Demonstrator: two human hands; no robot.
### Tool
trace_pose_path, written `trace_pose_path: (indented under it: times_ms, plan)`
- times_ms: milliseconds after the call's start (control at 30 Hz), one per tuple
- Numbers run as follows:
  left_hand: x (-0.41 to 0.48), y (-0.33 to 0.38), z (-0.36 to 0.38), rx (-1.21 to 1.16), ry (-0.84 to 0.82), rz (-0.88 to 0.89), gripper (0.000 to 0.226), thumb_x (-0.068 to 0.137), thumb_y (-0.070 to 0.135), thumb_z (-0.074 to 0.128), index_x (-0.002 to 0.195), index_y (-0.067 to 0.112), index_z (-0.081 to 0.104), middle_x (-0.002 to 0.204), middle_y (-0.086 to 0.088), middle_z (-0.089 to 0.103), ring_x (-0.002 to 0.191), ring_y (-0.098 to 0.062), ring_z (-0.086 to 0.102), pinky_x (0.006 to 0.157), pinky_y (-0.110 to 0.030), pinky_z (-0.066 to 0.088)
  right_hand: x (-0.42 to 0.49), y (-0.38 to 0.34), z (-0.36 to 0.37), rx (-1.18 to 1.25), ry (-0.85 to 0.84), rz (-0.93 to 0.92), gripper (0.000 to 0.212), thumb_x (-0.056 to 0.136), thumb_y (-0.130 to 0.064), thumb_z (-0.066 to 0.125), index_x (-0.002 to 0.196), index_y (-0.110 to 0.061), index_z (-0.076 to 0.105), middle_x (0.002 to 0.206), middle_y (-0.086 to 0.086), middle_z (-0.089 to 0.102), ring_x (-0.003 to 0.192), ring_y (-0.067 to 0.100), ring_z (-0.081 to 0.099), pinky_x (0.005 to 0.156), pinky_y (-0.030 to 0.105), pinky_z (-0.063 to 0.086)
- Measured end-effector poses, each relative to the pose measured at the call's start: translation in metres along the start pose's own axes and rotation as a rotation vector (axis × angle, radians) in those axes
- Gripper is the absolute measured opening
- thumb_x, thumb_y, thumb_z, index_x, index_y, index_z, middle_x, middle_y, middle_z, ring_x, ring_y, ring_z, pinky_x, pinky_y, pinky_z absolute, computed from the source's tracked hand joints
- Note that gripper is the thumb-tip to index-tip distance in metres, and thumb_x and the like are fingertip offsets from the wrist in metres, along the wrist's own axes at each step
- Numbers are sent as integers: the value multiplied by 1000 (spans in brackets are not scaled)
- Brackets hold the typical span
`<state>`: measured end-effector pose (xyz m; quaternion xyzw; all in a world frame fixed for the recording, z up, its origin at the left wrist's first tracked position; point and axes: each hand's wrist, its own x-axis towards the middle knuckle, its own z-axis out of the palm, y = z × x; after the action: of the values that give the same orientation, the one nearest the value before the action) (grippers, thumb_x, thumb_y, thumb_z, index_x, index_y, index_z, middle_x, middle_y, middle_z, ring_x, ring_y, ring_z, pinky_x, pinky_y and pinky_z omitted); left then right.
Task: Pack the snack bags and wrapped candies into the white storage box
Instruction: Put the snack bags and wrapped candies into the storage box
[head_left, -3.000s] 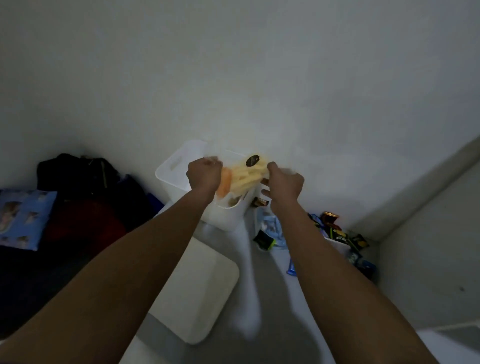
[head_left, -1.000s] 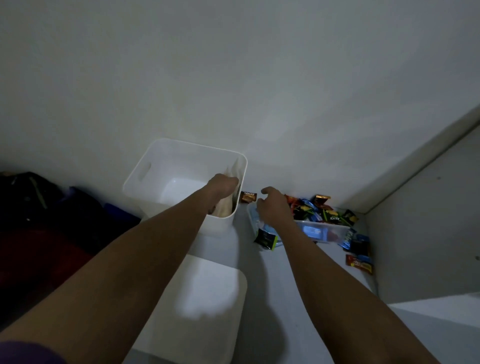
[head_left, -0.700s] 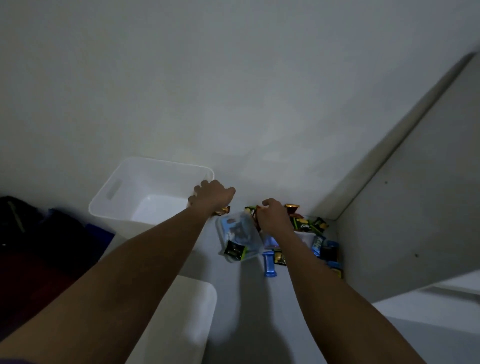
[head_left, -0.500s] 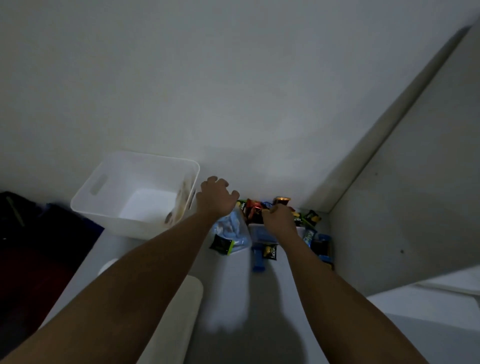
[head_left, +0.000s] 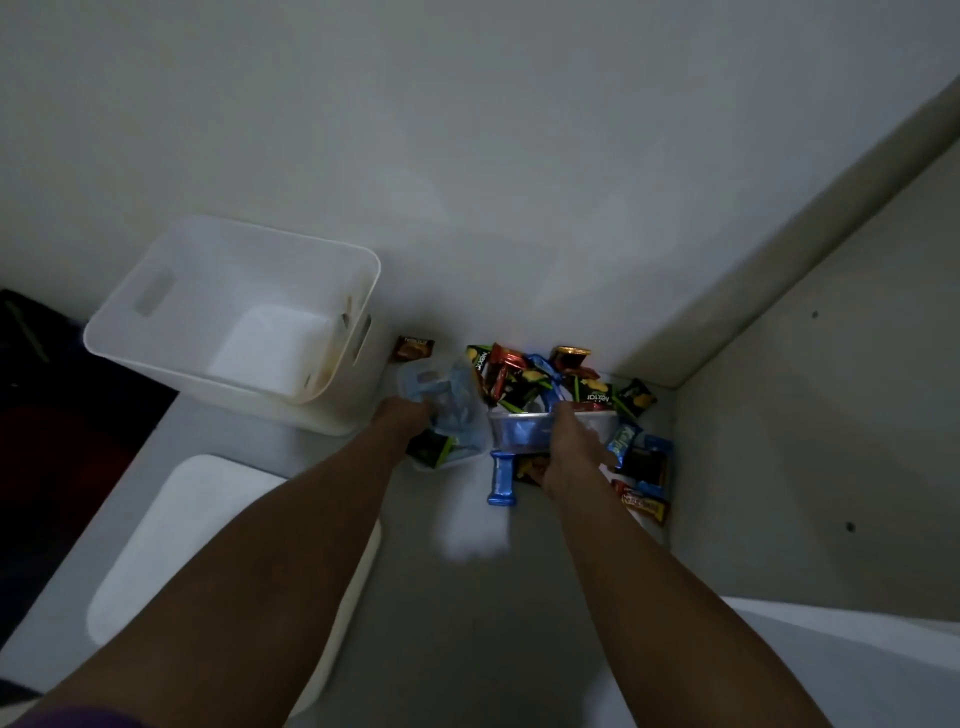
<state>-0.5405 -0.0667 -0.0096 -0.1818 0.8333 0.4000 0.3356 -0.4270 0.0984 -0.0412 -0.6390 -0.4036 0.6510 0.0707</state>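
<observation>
Left hand (head_left: 404, 415) off box (head_left: 280, 243), onto clear bag (head_left: 441, 384) — right hand (head_left: 569, 441) on candy tub (head_left: 519, 432); fingers hidden, grips unclear.

Bare forearms (head_left: 270, 561) and hands (head_left: 402, 415), with a purple sleeve (head_left: 78, 719) edging the left upper arm.

One white storage box (head_left: 150, 338), one lid (head_left: 208, 545) before it, two clear tubs (head_left: 441, 384) (head_left: 522, 434) right of it, wrapped candies (head_left: 524, 387) too heaped to count.
</observation>
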Motion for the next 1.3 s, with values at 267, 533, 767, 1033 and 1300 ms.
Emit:
trace_pose_path:
  times_ms: [267,533,767,1033,1300]
  plan:
    - [5,0,-13,-10,-74,94,46,75,18,84,108,-8,65,108,-22,68,95,-35,68,76,-40,57,-5,-3,5,17,163,-19,101,64,-70,55,147,-18,31,135,16,44,109,32,56,82,47,58]
    - [-35,11,-16,19,-6,421,65,64,24,87,120,9,57,112,-5,64,102,-20,62,85,-33,55,-44,0,-14,130,140,-122,77,83,-29,74,145,-11,31,125,12,60,97,27,62,80,36,54]
    - [-60,-2,-12,-51,159,605,36,84,14,73,118,9,62,100,0,63,96,-22,64,78,-27,48,-63,1,-38,126,117,-492,61,87,-4,67,140,-14,39,134,13,53,114,27,61,81,33,57]
    - [-87,-63,-20,-222,205,386,48,91,22,64,132,5,45,114,-10,60,97,-24,60,83,-34,51,-68,2,-57,224,37,-531,57,96,-19,50,149,-22,29,137,14,53,105,24,62,87,43,56]
    - [-113,-177,-10,-60,137,304,45,75,39,71,107,8,68,99,-13,72,89,-27,68,75,-33,53,-99,36,-77,67,-29,-518,35,104,-21,35,134,-11,50,120,12,61,103,30,60,87,41,50]
